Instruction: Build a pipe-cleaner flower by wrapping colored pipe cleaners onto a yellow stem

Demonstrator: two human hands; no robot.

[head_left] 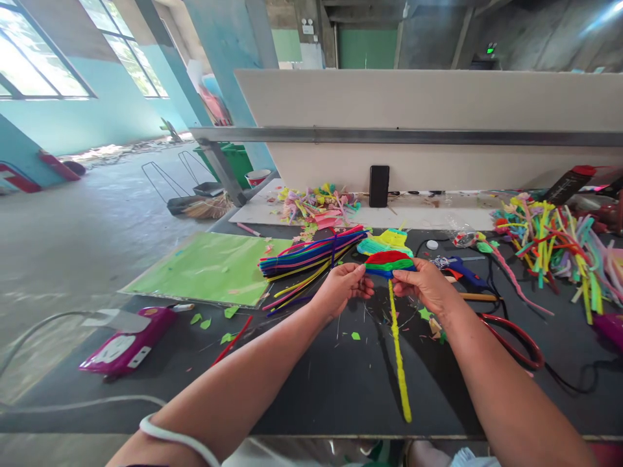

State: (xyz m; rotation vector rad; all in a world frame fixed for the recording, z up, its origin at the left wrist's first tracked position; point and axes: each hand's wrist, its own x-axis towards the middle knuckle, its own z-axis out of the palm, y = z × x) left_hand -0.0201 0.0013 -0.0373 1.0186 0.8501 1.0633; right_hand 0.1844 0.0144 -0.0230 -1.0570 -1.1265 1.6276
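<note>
Between my two hands, above the dark table, is a small leaf-shaped piece [389, 263] with red, green and blue bands. My left hand [346, 285] pinches its left end. My right hand [419, 284] pinches its lower right edge, thumb on top. A fuzzy yellow stem [399, 357] runs from just below the piece toward the table's front edge; whether it is joined to the piece I cannot tell. Just behind lies a yellow and turquoise fuzzy piece [387, 242]. A bundle of coloured pipe cleaners [311, 256] lies beyond my left hand.
Left are a green sheet [209, 266] and a magenta corded device [129, 340]. Right are scissors with red handles [516, 337], a blue tool [464, 271] and a heap of pipe cleaners [549, 233]. A black phone [379, 186] leans against the white board [438, 162].
</note>
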